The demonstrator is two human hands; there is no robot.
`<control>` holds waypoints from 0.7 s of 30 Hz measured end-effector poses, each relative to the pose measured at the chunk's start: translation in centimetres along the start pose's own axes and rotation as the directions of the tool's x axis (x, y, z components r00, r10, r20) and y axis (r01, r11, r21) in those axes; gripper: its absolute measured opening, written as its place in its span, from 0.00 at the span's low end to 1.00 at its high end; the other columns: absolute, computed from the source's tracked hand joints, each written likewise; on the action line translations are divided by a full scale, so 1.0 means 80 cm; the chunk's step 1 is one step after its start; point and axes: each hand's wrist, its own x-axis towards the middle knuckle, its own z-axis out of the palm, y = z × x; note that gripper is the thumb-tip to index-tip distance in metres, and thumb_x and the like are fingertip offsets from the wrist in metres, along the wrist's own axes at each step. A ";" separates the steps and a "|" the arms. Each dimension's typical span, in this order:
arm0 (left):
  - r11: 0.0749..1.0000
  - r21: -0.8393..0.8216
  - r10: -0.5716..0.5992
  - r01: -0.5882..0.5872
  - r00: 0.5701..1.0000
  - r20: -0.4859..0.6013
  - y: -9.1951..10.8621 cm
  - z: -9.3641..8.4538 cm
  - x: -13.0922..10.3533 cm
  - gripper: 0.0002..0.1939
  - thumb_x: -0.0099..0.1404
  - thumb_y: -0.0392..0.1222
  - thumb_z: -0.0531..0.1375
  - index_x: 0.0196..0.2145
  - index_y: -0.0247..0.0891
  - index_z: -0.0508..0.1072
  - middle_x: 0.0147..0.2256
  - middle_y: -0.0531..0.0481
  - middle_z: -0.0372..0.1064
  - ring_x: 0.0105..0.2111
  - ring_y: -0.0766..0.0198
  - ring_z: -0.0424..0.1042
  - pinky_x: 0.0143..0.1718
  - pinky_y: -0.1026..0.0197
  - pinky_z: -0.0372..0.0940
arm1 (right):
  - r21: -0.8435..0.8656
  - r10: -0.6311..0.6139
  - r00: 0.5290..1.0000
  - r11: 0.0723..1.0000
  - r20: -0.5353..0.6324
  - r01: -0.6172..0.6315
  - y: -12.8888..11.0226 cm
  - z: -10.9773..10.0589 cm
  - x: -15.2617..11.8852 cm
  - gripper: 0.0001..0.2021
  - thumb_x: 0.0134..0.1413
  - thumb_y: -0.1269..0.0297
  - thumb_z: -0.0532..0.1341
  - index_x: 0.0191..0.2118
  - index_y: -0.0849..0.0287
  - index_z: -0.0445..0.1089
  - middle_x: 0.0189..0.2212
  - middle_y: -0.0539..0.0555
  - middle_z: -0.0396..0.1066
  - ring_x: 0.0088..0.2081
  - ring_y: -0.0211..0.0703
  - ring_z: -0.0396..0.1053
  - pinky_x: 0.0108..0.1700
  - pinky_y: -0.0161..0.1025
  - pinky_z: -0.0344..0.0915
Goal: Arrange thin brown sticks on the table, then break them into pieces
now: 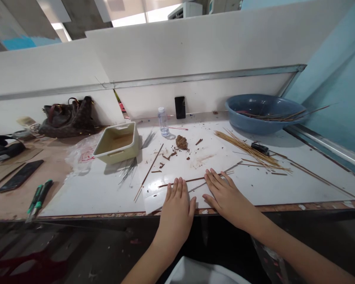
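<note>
Well, left hand [176, 203]: we laid it flat, open, on the stick [195, 180]!
Right hand [223, 193]: likewise.
Bottle [163, 123]: stood left, beyond the lump [181, 142].

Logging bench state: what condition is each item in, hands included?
left hand: open, fingertips on brown stick
right hand: open, fingertips on brown stick
brown stick: lying flat
bottle: upright, capped
propped phone: upright, screen dark
tub: open, brownish inside
blue basin: open, holding sticks
brown lump: uncovered
</note>
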 end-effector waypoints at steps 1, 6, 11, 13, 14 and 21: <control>1.000 0.001 0.000 0.000 1.000 -0.004 0.000 0.000 0.000 0.30 0.82 0.45 0.50 0.73 0.24 0.60 0.73 0.28 0.56 0.75 0.44 0.55 0.75 0.38 0.55 | 0.000 0.004 1.000 1.000 -0.004 -0.004 -0.001 0.000 0.000 0.32 0.80 0.54 0.48 0.75 0.74 0.58 0.73 0.72 0.60 0.76 0.62 0.54 0.75 0.63 0.52; 1.000 0.028 -0.014 0.014 1.000 0.020 0.001 -0.002 0.008 0.30 0.82 0.45 0.50 0.72 0.22 0.62 0.72 0.27 0.58 0.75 0.43 0.56 0.75 0.38 0.54 | -0.017 0.009 1.000 1.000 0.007 -0.008 -0.002 0.001 0.008 0.32 0.80 0.54 0.47 0.73 0.77 0.61 0.73 0.74 0.60 0.75 0.64 0.56 0.74 0.64 0.54; 0.999 0.038 -0.015 0.015 1.000 0.010 0.003 -0.001 0.010 0.30 0.82 0.46 0.50 0.72 0.22 0.62 0.72 0.26 0.58 0.75 0.42 0.57 0.75 0.37 0.55 | -0.009 -0.001 0.999 1.000 0.034 0.001 0.000 -0.001 0.016 0.30 0.79 0.56 0.49 0.72 0.77 0.62 0.72 0.74 0.62 0.76 0.64 0.55 0.74 0.63 0.54; 0.999 0.040 -0.013 0.013 1.000 0.015 0.003 -0.002 0.011 0.30 0.82 0.46 0.50 0.72 0.22 0.62 0.72 0.26 0.58 0.75 0.42 0.56 0.75 0.37 0.55 | -0.007 -0.005 0.998 1.000 0.055 0.005 0.002 -0.001 0.016 0.31 0.79 0.56 0.49 0.71 0.79 0.63 0.72 0.74 0.62 0.76 0.65 0.55 0.75 0.62 0.54; 0.999 0.042 -0.015 0.014 1.000 0.020 0.003 -0.003 0.011 0.30 0.82 0.46 0.49 0.72 0.21 0.62 0.72 0.26 0.58 0.75 0.42 0.56 0.75 0.37 0.55 | -0.003 -0.004 0.998 1.000 0.062 0.004 0.003 -0.001 0.015 0.31 0.79 0.56 0.49 0.72 0.78 0.62 0.72 0.74 0.62 0.76 0.65 0.54 0.75 0.63 0.53; 0.999 0.043 -0.014 0.013 1.000 0.022 0.002 -0.005 0.011 0.30 0.82 0.46 0.50 0.72 0.23 0.62 0.73 0.27 0.57 0.75 0.43 0.56 0.74 0.37 0.56 | 0.018 0.071 0.997 0.997 -0.020 -0.071 0.011 -0.009 -0.002 0.36 0.80 0.52 0.45 0.80 0.73 0.40 0.76 0.73 0.51 0.78 0.64 0.48 0.74 0.74 0.48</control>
